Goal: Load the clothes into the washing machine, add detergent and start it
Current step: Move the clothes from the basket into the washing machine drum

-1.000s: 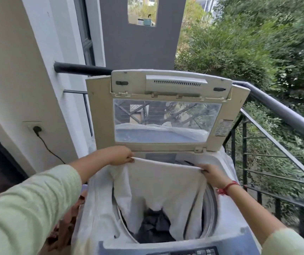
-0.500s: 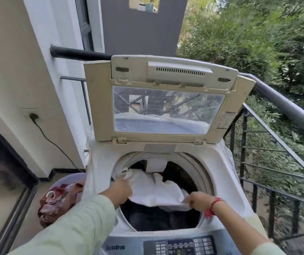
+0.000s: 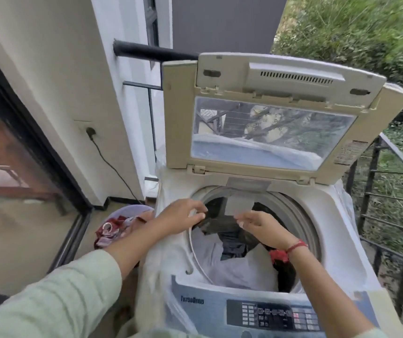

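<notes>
The top-loading washing machine (image 3: 336, 230) stands with its lid (image 3: 178, 132) raised. In the drum lie a white cloth (image 3: 239, 269), dark garments (image 3: 234, 247) and a red item (image 3: 278, 256). My left hand (image 3: 183, 215) hovers over the drum's left rim with relaxed, slightly bent fingers. My right hand (image 3: 261, 230) is over the middle of the drum, fingers loose, just above the dark garments. Neither hand visibly holds anything. The control panel (image 3: 276, 315) runs along the near edge.
A lilac laundry basket (image 3: 132, 211) with red patterned clothes (image 3: 112, 232) sits on the floor left of the machine. A cable runs down from the wall socket (image 3: 89, 131). A dark metal railing (image 3: 390, 215) closes the right side, and a glass door (image 3: 12, 179) is on the left.
Both hands lowered the white cloth into the drum and let it go. It now lies on the dark clothes. My view has tilted down and to the left.
</notes>
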